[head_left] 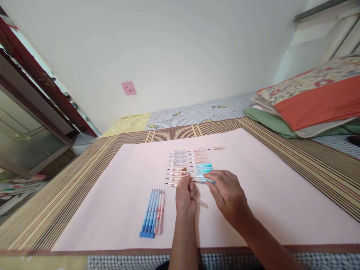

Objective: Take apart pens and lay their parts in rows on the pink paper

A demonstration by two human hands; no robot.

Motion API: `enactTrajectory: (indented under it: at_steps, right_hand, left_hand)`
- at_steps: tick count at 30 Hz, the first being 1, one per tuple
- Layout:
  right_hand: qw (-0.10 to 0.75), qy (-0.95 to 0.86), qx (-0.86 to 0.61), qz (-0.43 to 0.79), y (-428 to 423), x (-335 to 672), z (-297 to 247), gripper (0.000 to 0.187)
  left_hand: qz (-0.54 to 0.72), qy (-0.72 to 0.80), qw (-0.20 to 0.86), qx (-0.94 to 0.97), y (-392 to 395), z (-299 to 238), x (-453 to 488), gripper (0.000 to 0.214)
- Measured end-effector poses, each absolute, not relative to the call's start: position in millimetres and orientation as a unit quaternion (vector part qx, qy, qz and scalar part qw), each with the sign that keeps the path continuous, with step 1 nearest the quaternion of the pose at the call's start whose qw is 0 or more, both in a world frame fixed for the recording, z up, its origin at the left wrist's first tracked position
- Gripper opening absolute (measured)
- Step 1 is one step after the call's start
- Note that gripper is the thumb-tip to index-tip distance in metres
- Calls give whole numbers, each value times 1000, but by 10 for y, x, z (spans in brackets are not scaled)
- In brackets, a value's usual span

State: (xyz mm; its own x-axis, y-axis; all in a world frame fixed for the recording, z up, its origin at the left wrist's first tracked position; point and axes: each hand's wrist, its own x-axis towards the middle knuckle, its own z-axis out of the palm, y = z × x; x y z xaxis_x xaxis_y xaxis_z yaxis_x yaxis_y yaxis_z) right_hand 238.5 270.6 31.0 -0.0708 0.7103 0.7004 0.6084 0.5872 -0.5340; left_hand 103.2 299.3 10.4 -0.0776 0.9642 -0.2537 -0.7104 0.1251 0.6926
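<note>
A row of pen parts (190, 165) lies on a pale pink sheet (261, 202): clear caps on the left, pink and blue barrels on the right. My left hand (186, 197) is closed around a clear pen piece whose end (203, 204) sticks out to the right. My right hand (226, 195) pinches a blue pen barrel (207, 180) at the near end of the row. The two hands nearly touch. Left of them lies a bundle of assembled blue and pink pens (153, 213).
The pink sheet rests on a striped woven mat (323, 165) over a bed. Folded blankets and a pillow (312, 101) are stacked at the back right. A white wall with a pink note (128, 88) stands behind. Wooden furniture (33, 108) is at left.
</note>
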Motion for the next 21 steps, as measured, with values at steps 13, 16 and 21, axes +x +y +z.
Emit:
enactTrajectory:
  at_steps: [13, 16, 21]
  right_hand:
    - [130, -811, -551, 150, 2917, 2733, 467, 18]
    - [126, -768, -595, 200, 2901, 2964, 485, 19]
    - [266, -745, -570, 220, 2967, 2942, 434, 22]
  left_hand:
    - [641, 395, 629, 193, 3053, 54, 1083, 63]
    - [642, 394, 634, 174, 3049, 85, 1086, 62]
    - [626, 387, 656, 169, 3035, 88, 1124, 59]
